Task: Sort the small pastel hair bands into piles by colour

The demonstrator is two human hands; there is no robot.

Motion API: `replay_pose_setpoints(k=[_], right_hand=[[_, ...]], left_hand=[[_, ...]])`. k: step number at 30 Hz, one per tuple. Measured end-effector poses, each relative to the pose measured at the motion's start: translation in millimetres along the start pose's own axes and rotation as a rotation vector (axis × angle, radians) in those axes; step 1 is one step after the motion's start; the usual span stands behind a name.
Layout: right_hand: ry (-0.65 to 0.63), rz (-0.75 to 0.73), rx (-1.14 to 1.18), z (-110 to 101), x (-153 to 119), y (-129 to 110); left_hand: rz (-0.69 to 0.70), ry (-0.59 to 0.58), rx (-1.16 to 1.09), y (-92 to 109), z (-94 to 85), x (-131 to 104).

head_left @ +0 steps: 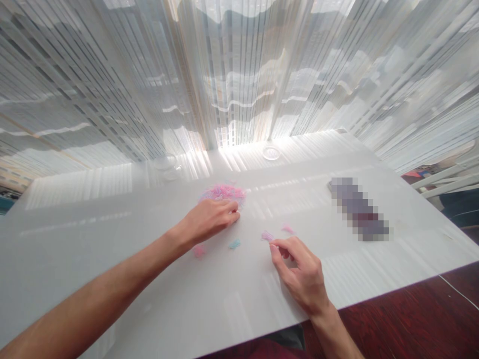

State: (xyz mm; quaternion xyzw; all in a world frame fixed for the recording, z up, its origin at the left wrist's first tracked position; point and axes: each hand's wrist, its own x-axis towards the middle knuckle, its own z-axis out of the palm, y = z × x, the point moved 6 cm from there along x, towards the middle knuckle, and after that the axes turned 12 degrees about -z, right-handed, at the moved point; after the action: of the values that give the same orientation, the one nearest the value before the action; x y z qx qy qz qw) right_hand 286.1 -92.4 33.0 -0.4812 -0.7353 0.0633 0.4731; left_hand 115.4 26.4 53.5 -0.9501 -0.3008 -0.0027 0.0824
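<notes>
A loose heap of thin pink and lilac strands [224,192] lies near the middle of the white table [93,234]. My left hand [215,217] is at its near edge, fingers drawn together; anything between them is hidden. Closer to me, my right hand [299,269] pinches thumb and forefinger together at the near end of a small lilac bundle [267,236]; what the tips hold is too small to tell. Around the hands lie separate little clusters: a pink one [199,251], a light blue one [234,244] and another pink one [288,229].
To the right lies a pixelated, phone-shaped object [357,209]. A clear round dish [271,153] and clear glassware [170,167] stand by the far edge, below sheer striped curtains [239,75]. A white chair [449,174] is beyond the right edge, over a dark red floor [396,319].
</notes>
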Motion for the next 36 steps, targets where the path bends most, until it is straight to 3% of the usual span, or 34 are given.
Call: replay_pose_setpoints(k=[4,7,12,16,19,23,28,36], right_hand=[[0.003,-0.006,0.006,-1.3,0.1,-1.0],[-0.006,-0.005,0.011,-1.4,-0.1,-1.4],[-0.009,-0.001,0.008,-0.6,0.0,1.4],[-0.004,0.014,0.021,-2.7,1.0,-2.4],[-0.013,0.043,0.1,-1.7,-0.1,-13.8],[-0.172,-0.04,0.247,17.1,-5.7,-37.1],[-0.306,-0.066,0.251,37.6,-14.3,-42.5],[-0.309,-0.064,0.287,38.1,-17.5,-39.5]], left_hand=[[0.076,0.077,0.11,4.3,5.6,-3.4],[0.051,0.154,0.076,2.8,0.9,-7.6],[-0.13,0.287,-0.215,-6.7,-21.9,-28.2],[-0.308,0.328,-0.522,3.2,-31.2,-58.1],[-0.26,0.336,-0.688,30.2,-29.4,-75.9],[-0.185,0.296,-0.755,55.2,-15.3,-84.5],[-0.16,0.307,-0.811,59.7,-2.8,-89.7],[-0.232,0.325,-0.997,62.0,2.0,-95.6]])
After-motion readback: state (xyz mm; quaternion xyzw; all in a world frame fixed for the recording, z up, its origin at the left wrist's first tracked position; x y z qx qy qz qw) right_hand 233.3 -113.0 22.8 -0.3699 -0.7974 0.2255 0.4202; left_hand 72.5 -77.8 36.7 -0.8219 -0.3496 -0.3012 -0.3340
